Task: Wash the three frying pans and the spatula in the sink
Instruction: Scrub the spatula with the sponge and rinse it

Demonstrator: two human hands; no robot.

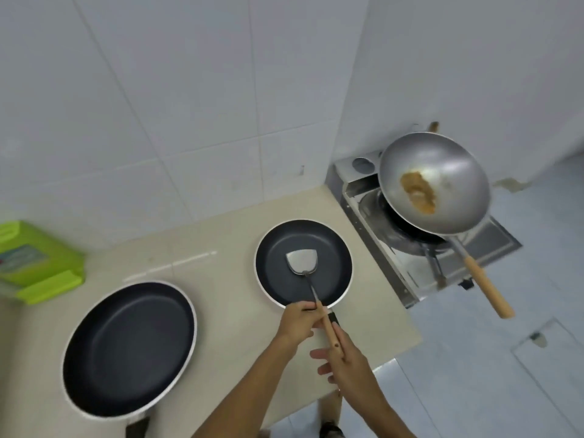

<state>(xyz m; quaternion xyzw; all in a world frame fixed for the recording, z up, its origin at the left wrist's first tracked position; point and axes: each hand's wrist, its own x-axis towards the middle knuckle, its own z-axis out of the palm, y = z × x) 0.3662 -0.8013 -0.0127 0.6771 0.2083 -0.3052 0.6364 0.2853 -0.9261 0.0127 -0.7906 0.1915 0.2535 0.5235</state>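
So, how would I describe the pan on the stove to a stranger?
Find the gas stove at the counter's right end. On its burner sits the wok. Unlike the large black pan and small black pan, it is silver, deep, smeared brown inside.

On the worktop (227, 311) the small frying pan (275, 245) sits in the middle. The spatula (308, 279) lies in it, blade toward twelve o'clock, handle crossing the rim at six o'clock. There the left hand (297, 320) grips that handle, and the right hand (344, 358) is just beside it at five o'clock. The large frying pan (129, 349) lies apart at eight o'clock, and a box (34, 257) stands at nine o'clock. At two o'clock the wok (452, 165) rests on the stove (395, 260).
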